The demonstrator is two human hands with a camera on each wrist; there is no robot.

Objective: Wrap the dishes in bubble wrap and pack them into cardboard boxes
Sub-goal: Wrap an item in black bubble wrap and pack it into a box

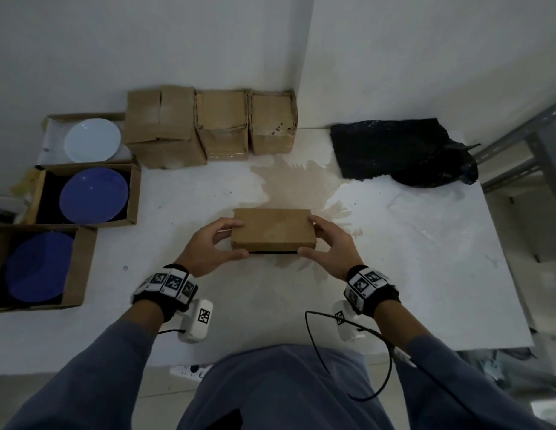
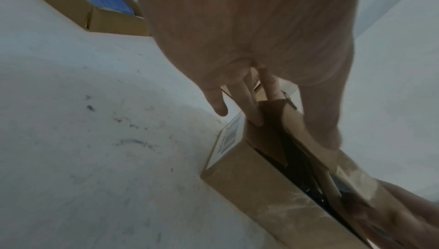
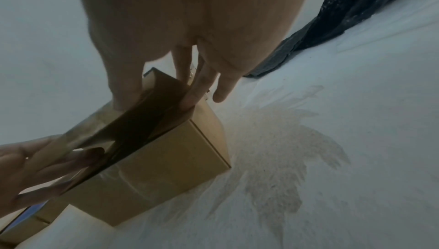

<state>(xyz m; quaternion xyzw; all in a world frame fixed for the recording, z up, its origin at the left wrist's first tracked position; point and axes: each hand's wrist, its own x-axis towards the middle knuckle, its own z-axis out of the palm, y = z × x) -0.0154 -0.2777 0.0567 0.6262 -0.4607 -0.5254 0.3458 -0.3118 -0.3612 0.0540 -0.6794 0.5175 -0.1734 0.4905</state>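
A small brown cardboard box (image 1: 272,231) stands on the white table (image 1: 410,259) in front of me. My left hand (image 1: 236,240) grips its left end and my right hand (image 1: 310,235) its right end, thumbs on the near edge and fingers over the top. In the left wrist view the lid (image 2: 306,140) sits slightly ajar over the box (image 2: 249,187), with something black inside the gap. In the right wrist view my right hand (image 3: 153,104) pinches the lid flap above the box (image 3: 166,159). Black bubble wrap (image 1: 400,150) lies at the back right.
At the left stand three open boxes, one with a white plate (image 1: 92,139) and two with blue plates (image 1: 93,195) (image 1: 37,271). Closed cardboard boxes (image 1: 208,125) line the back wall. A brown stain (image 1: 295,181) marks the table. A metal rack (image 1: 525,144) stands at the right.
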